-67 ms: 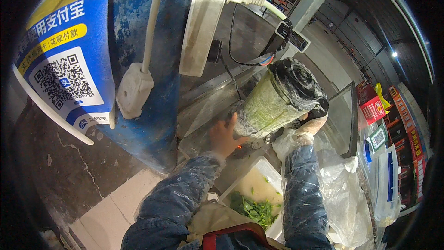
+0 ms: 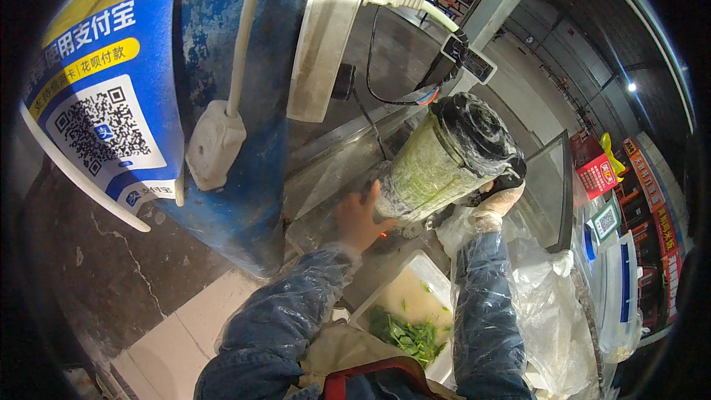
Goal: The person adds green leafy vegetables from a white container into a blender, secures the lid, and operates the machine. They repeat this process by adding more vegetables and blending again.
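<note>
A blender jug [image 2: 433, 167] stands tilted in the picture, its clear wall coated with green mush and white froth under a black lid [image 2: 481, 122]. My right hand [image 2: 498, 204], in a thin plastic glove, is wrapped round the jug's black handle. Bare and with its fingers apart, my left hand [image 2: 359, 218] lies by the foot of the jug, where a small red light glows; the jug's base is mostly hidden. Closer to me, a white tub [image 2: 363, 311] contains cloudy liquid and chopped green leaves [image 2: 404, 335].
A blue drum [image 2: 241, 44] with a hanging payment sign [image 2: 111, 118] and a white plug [image 2: 215, 144] fills the left. A white power strip [image 2: 326, 44] carries cables above the jug. Clear plastic bags [image 2: 544, 296] lie right of my right arm, with a blue-trimmed container [image 2: 618, 296] beyond.
</note>
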Motion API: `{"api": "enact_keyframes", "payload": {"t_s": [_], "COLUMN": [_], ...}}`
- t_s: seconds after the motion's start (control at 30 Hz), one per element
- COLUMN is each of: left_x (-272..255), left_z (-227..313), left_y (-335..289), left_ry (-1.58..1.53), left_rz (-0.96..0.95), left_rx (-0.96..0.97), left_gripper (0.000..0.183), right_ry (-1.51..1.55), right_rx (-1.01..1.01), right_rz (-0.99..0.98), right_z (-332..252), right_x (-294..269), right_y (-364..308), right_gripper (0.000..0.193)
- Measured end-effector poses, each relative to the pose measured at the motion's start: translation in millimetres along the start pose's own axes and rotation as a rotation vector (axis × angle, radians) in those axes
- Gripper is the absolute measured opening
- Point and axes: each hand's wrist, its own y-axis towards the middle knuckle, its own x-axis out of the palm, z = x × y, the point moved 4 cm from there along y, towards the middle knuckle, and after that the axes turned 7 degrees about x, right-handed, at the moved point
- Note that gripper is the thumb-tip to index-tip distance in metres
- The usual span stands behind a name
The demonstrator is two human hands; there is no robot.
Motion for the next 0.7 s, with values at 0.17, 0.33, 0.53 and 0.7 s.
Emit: {"api": "enact_keyframes", "payload": {"t_s": [0.17, 0.33, 0.53, 0.7], "left_x": [5.0, 3.1, 2.3, 2.9], "left_z": [-2.9, -2.2, -1.6, -1.5], "left_y": [-0.1, 0.7, -0.2, -0.9], "left_ry": [-0.099, -0.082, -0.051, -0.056], "left_rz": [-0.211, -0.199, -0.067, -0.032], "left_rx": [-0.106, -0.088, -0.028, -0.023], "left_gripper": [0.092, 0.092, 0.091, 0.090], "right_ry": [-0.064, -0.045, -0.051, -0.080], "right_rx": [-0.028, 0.002, -0.020, -0.053], "right_rz": [-0.031, -0.026, -0.045, 0.001], "right_z": [-2.7, -1.6, -1.0, -3.5], "right_x": [1.4, -0.9, 2.4, 5.1], "right_y": [0.0, 2.3, 0.4, -3.3], "right_gripper": [0.024, 0.025, 0.026, 0.026]}}
